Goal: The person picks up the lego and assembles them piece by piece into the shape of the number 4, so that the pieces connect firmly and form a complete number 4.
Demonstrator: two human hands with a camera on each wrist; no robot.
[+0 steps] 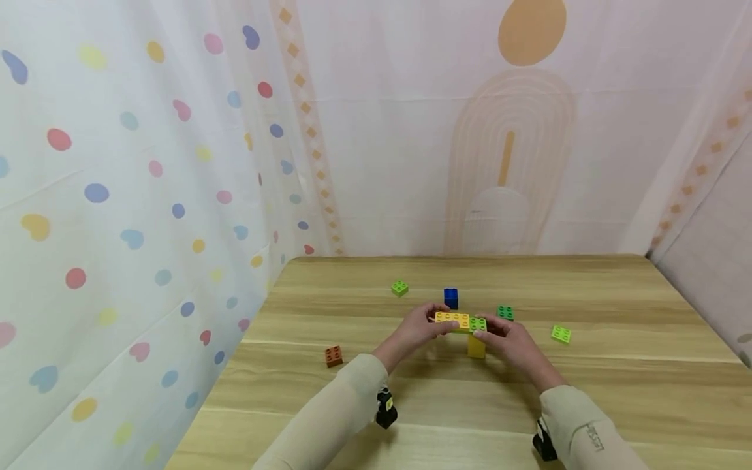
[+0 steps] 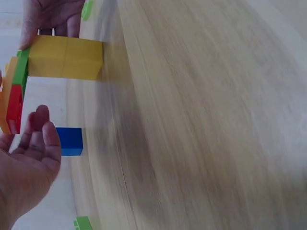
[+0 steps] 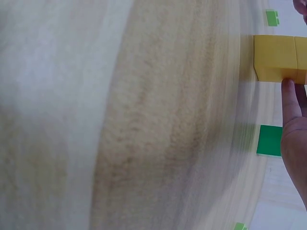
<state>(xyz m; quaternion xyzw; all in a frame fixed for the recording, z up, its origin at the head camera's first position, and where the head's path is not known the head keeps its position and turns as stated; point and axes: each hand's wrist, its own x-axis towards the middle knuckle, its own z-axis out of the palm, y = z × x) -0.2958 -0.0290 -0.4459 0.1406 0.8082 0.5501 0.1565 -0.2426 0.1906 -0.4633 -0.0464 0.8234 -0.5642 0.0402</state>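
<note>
A long orange-yellow brick (image 1: 452,318) spans the top of a small brick build, with a light green brick (image 1: 478,323) at its right end. My left hand (image 1: 418,326) pinches the orange-yellow brick, thumb in front and fingers behind. A red brick (image 2: 15,109) sits under its left part in the left wrist view. Below the green brick stands a column of two yellow bricks (image 2: 67,57), its foot at the table. My right hand (image 1: 514,339) grips the green end; in the right wrist view one fingertip touches the yellow column (image 3: 276,57).
Loose bricks lie around on the wooden table (image 1: 282,405): a blue one (image 1: 450,298) and a dark green one (image 1: 505,313) behind the hands, light green ones at back left (image 1: 399,288) and right (image 1: 561,334), and a brown one (image 1: 333,356) at left. Patterned curtains (image 1: 388,163) hang behind.
</note>
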